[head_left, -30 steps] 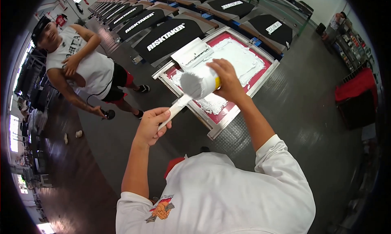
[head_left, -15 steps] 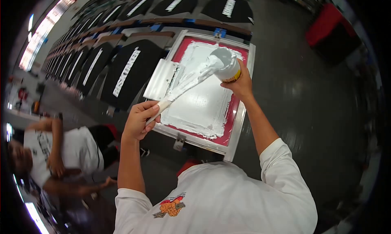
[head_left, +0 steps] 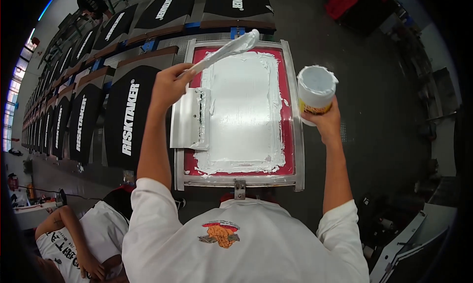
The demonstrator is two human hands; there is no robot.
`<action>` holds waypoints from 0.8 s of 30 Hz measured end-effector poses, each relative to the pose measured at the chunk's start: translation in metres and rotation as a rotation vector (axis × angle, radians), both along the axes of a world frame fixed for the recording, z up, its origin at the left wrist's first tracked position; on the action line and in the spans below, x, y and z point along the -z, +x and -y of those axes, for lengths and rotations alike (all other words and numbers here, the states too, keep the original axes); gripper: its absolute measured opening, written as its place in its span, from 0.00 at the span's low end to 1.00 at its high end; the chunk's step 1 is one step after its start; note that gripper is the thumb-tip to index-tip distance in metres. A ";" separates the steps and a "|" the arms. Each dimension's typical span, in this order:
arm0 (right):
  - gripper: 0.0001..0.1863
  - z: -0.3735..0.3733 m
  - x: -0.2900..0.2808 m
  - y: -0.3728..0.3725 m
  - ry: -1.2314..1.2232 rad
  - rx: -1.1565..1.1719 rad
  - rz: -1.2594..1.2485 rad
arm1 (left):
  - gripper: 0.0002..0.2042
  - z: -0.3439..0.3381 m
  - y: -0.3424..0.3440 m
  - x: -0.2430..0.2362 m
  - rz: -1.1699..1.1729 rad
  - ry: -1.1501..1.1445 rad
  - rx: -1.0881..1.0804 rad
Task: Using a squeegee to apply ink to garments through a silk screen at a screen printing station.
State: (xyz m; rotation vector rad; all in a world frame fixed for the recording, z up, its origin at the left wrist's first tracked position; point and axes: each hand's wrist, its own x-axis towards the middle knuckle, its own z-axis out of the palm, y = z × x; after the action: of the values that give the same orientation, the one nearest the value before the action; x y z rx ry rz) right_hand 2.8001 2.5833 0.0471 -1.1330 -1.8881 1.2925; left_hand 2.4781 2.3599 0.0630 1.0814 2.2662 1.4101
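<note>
My left hand (head_left: 170, 83) grips the handle of a spatula (head_left: 224, 50) whose blade is thickly coated with white ink. The spatula points up and to the right over the far part of a screen printing frame (head_left: 298, 155). In my right hand (head_left: 323, 119) is a white tub (head_left: 315, 88) with a yellow label, held just right of the frame, its mouth open and ink smeared round the rim. White ink (head_left: 244, 110) covers the middle of the screen, with ridges along its edges and pink-red mesh around it. A metal squeegee (head_left: 189, 119) rests across the frame's left side.
Rows of black printed garments (head_left: 125, 113) lie on pallets to the left and far side. Another person (head_left: 81, 243) is at the lower left, and a further person (head_left: 93, 3) stands far left. A red and black bin (head_left: 359, 9) stands far right.
The spatula has come away from the tub and moved up and left with my left hand. My right hand has carried the tub right, off the screen, and tilted it more upright.
</note>
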 end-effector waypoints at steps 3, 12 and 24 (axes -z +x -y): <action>0.47 0.013 -0.011 0.017 -0.024 0.030 0.037 | 0.10 -0.021 -0.033 0.067 -0.504 -0.043 0.004; 0.49 0.015 -0.022 0.057 -0.080 0.002 -0.079 | 0.09 -0.008 -0.039 0.092 -0.661 -0.204 -0.118; 0.45 -0.011 -0.027 0.106 -0.021 -0.152 -0.246 | 0.13 -0.074 0.091 0.168 -0.456 -0.358 -0.376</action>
State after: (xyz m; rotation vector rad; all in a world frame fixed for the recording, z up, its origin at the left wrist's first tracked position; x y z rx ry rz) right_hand 2.9061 2.5945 0.0737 -0.8108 -1.8076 1.4656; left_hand 2.5687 2.4338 -0.1055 0.9644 3.0292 0.8604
